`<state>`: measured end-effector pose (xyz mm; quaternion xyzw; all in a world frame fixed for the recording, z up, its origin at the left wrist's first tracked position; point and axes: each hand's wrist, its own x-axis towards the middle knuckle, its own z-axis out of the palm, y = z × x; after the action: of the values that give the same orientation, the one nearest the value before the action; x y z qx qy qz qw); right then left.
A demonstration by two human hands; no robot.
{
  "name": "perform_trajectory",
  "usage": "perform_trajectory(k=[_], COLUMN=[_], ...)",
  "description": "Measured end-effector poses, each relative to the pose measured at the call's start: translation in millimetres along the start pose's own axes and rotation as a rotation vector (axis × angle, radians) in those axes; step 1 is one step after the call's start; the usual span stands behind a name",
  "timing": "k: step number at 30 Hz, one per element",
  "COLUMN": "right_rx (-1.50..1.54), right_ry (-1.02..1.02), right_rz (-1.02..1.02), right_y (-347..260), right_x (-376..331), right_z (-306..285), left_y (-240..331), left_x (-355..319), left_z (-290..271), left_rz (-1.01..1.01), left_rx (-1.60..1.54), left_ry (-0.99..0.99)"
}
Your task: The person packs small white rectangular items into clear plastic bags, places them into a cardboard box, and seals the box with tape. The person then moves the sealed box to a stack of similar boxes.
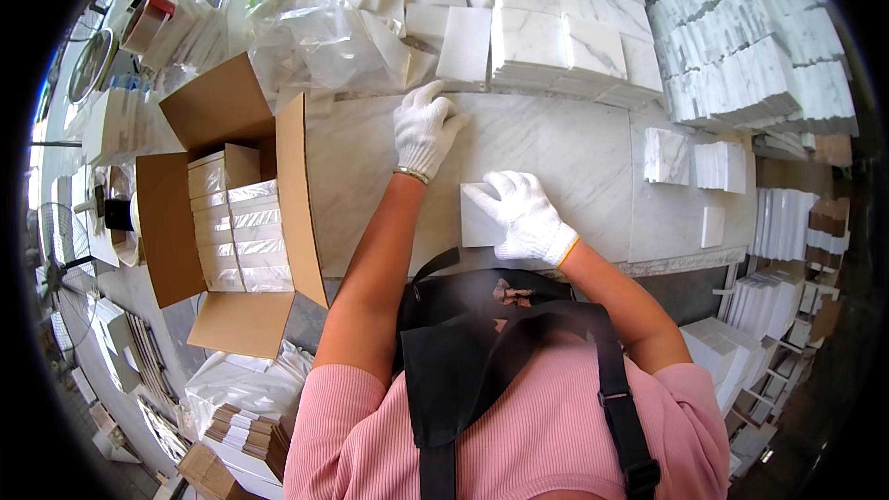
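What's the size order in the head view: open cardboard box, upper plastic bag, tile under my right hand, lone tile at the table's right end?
Largest: open cardboard box
Next: upper plastic bag
Then: tile under your right hand, partly hidden
Smallest: lone tile

We count two white knit gloves, one pink ribbed shirt, one open cardboard box with four flaps — and, on our surface, one white tile, two short marble-tile stacks, one narrow white block.
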<state>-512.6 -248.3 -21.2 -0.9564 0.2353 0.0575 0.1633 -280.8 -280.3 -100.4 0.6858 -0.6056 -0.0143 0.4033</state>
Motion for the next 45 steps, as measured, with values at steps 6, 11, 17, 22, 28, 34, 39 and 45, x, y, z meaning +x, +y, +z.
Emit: perform_trajectory(k=[6, 11, 17, 22, 28, 34, 39, 45], right_rx=[0.022, 0.017, 0.017, 0.067, 0.165, 0.245, 0.283, 0.104], right_ry=[0.066, 0.092, 0.061, -0.004, 0.308, 0.037, 0.116, 0.201], right_rz=[0.003, 0.002, -0.002, -0.006, 0.113, -0.005, -0.138, -0.154], right_y=[0.4, 3.5, 5.0, 11.7, 48.2, 69.9, 60.5, 37.0], right_x=[-1.2, -1.6, -3.4, -3.9, 21.6, 33.1, -12.6, -57.0], right_z=[3.3, 10.8, 3.2, -10.1, -60.9, -55.7, -26.8, -7.0], left_y=[0.6, 1.0, 0.5, 1.2, 22.3, 57.9, 62.2, 50.7], left_x=[0.2, -0.4, -0.7, 1.6, 1.5, -18.6, -67.6, -106.4], left_z=[0.2, -1.9, 0.7, -5.0, -37.5, -103.9, -115.5, -101.2], left_rz=[-0.004, -0.005, -0.006, -0.049, -0.109, 0.014, 0.121, 0.342], left_rx=[-0.028, -0.021, -0.022, -0.073, -0.332, -0.498, -0.429, -0.206], left_ry=[0.002, -0.006, -0.014, -0.043, -0.178, -0.480, -0.570, -0.530])
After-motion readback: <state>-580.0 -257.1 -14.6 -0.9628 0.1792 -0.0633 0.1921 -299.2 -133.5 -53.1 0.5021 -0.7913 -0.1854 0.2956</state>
